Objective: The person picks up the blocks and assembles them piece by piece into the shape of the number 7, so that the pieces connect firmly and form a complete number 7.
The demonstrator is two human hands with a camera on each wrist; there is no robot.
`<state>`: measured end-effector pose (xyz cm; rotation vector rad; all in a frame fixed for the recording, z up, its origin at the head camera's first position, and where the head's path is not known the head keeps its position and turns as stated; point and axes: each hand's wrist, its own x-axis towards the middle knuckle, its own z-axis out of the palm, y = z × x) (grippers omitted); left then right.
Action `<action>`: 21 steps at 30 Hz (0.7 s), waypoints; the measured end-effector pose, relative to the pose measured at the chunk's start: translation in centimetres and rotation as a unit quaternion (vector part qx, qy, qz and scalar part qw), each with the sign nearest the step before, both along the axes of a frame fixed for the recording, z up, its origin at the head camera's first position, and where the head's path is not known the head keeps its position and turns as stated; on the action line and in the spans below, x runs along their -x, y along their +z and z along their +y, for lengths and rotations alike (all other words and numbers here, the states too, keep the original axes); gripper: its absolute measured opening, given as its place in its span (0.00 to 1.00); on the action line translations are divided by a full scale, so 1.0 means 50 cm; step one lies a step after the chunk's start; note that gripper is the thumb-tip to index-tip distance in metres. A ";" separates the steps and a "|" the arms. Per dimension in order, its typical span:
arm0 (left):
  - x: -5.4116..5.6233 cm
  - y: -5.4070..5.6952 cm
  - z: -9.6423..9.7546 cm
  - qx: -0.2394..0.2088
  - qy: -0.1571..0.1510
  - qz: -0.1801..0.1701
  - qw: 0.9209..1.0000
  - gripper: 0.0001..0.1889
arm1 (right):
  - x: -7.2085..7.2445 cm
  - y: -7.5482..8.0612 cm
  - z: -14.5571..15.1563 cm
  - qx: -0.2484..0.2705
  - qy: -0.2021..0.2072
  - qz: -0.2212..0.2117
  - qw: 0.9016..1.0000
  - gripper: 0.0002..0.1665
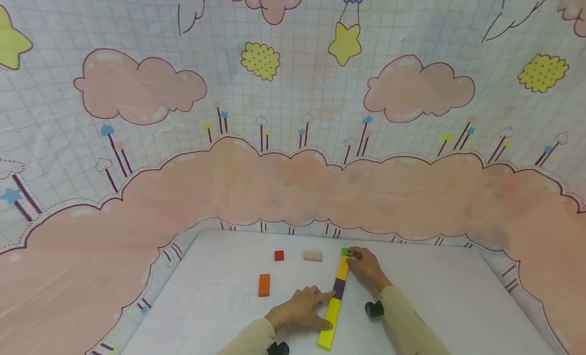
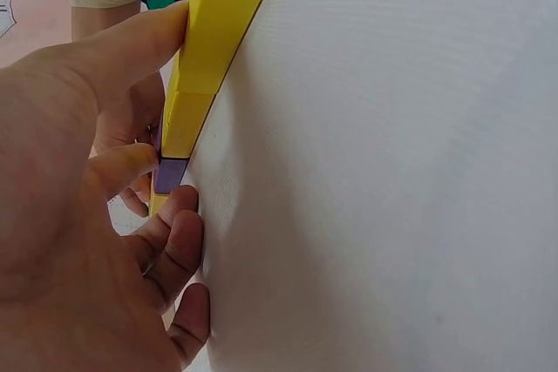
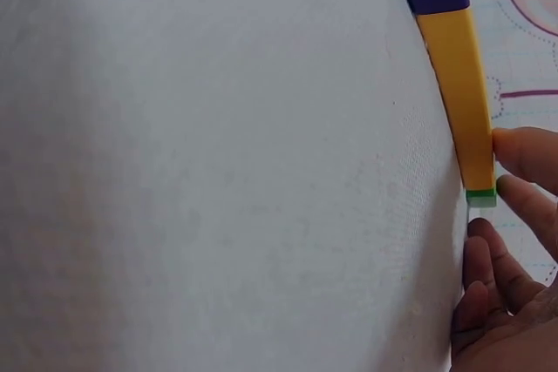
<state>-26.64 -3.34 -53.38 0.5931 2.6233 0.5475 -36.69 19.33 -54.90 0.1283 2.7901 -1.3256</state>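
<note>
A straight row of blocks runs away from me: yellow blocks nearest, then a purple block, an orange-yellow block and a small green block at the far end. My left hand lies along the row's left side. Its thumb touches a yellow block and its outstretched index finger touches the purple block; the other fingers bend loosely. On the right, my right hand reaches the far end, two fingertips against the orange-yellow block and green block.
Left of the row on the white tabletop lie a red cube, a beige block and an orange block. Dark wrist cameras hang beside the sleeves. A patterned cloth rises behind the table.
</note>
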 end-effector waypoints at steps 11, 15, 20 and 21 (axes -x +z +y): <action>0.005 -0.007 0.002 -0.016 0.010 0.003 1.000 0.35 | 0.003 0.000 0.003 -0.004 0.010 -0.002 1.000 0.23; 0.005 -0.012 0.002 -0.025 0.012 0.008 1.000 0.34 | 0.002 0.001 0.005 -0.010 0.010 -0.006 1.000 0.24; 0.002 -0.016 -0.001 -0.023 -0.003 0.031 0.999 0.31 | 0.000 0.000 0.004 -0.011 0.008 -0.001 1.000 0.24; 0.002 -0.017 -0.001 -0.023 -0.004 0.035 0.999 0.31 | 0.000 0.000 0.003 -0.009 0.008 0.000 1.000 0.23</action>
